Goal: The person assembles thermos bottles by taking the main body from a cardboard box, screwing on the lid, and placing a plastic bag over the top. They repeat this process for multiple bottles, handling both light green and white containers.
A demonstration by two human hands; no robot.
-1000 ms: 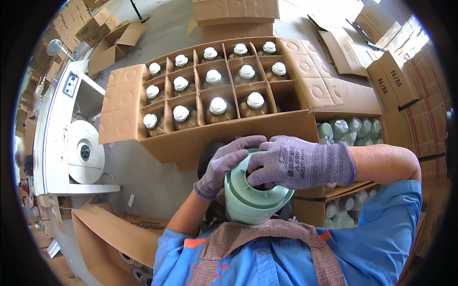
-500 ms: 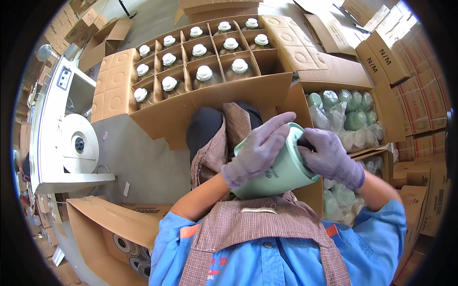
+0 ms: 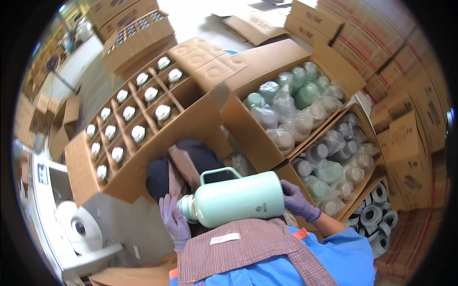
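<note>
A mint-green jug (image 3: 241,200) with a loop handle (image 3: 220,172) lies sideways across my lap, its ringed neck (image 3: 186,208) pointing left. My left hand (image 3: 174,223), in a purple-grey glove, presses against the neck end with its fingers held straight. At the other end my right hand (image 3: 299,201), gloved alike, curls round the base; part of its fingers is hidden behind the jug. Between them the two hands hold the jug level. A small dark mark shows on its side near the base.
Ahead on the left stands a divided carton (image 3: 157,148) of bottles with white caps. To the right are a carton (image 3: 267,157) of bagged green parts, another carton (image 3: 336,209) of bagged parts, and grey rings (image 3: 371,215). A white machine (image 3: 52,190) stands left.
The jug has turned to lie sideways, with its handle showing. My left hand moved from its side to the neck, my right from the rim to the base. The view swung right.
</note>
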